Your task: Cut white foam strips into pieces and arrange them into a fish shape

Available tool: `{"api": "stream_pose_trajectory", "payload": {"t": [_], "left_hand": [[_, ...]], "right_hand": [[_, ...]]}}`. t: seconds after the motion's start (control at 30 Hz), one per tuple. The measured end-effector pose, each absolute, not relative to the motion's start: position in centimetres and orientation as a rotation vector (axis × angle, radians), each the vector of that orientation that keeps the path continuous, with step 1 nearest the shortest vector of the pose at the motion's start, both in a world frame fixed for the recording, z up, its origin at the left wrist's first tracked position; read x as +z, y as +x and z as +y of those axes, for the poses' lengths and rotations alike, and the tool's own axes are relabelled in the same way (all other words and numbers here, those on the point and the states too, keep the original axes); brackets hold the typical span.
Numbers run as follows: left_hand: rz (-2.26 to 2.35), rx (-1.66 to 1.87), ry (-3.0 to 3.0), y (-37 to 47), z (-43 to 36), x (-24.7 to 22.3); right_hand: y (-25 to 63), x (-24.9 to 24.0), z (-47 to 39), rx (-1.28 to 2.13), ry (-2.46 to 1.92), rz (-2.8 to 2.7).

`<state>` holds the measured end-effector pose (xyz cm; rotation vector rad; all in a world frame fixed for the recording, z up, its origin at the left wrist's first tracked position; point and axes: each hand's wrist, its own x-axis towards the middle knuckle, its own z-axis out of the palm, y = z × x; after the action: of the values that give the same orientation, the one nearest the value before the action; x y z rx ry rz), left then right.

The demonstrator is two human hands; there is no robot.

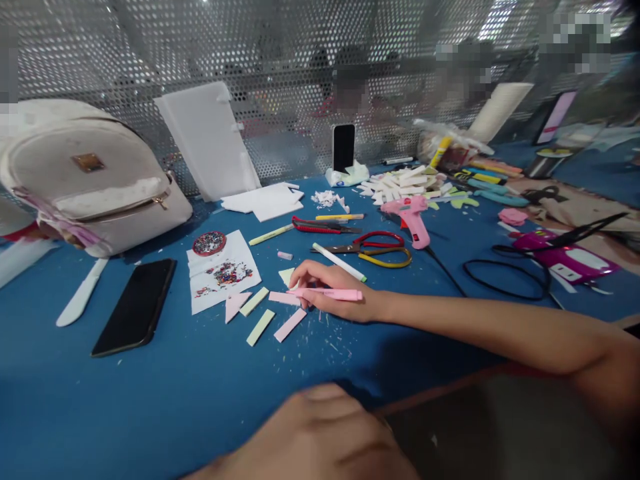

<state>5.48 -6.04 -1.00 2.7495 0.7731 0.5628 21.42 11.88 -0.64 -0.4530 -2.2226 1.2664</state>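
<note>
My right hand (327, 290) grips a pink marker (347, 294), its tip over a pink strip (283, 298) on the blue table (165, 407). Around that strip lie two pale yellow strips (261, 327), another pink strip (290, 325), a pink triangle (236, 307) and a pale yellow triangle (286, 275) partly behind my fingers. A green-tipped white marker (340, 262) rests just beyond my right hand. Large and blurred at the bottom edge is my left hand (320, 433), back upward; its fingertips and anything under them are hidden.
Scissors (370, 249), a red cutter (320, 226) and a pink glue gun (411, 217) lie beyond my right hand. A black phone (135, 307), glitter paper (220, 250) and backpack (85, 173) are left. White pieces (400, 183) are piled behind. A black cable (505, 292) loops at right.
</note>
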Motion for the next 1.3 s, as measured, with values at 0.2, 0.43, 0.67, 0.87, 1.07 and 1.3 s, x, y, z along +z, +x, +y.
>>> {"api": "stream_pose_trajectory", "payload": {"t": [0.2, 0.43, 0.67, 0.87, 1.07, 1.3], "left_hand": [[0.996, 0.690, 3.013, -0.6, -2.4, 0.6], [1.477, 0.602, 2.832, -1.6, 0.4, -0.1], [1.390, 0.602, 2.746, -0.6, 2.1, -0.1], [1.345, 0.607, 2.613, -0.9, 2.4, -0.4], [1.330, 0.668, 2.510, -1.1, 2.3, -0.5], [1.363, 0.641, 2.465, -1.0, 2.5, -0.6]], "right_hand": [[21.2, -0.2, 12.2, 1.233, -0.393, -2.282], [21.5, 0.3, 12.6, 1.397, -0.397, -2.210], [21.7, 0.2, 11.7, 1.512, -0.551, -2.139], [21.4, 0.5, 11.2, 1.438, -0.674, -2.215], [21.4, 0.6, 11.6, 1.513, -0.747, -2.232], [21.5, 0.9, 11.9, 1.507, -0.661, -2.267]]}}
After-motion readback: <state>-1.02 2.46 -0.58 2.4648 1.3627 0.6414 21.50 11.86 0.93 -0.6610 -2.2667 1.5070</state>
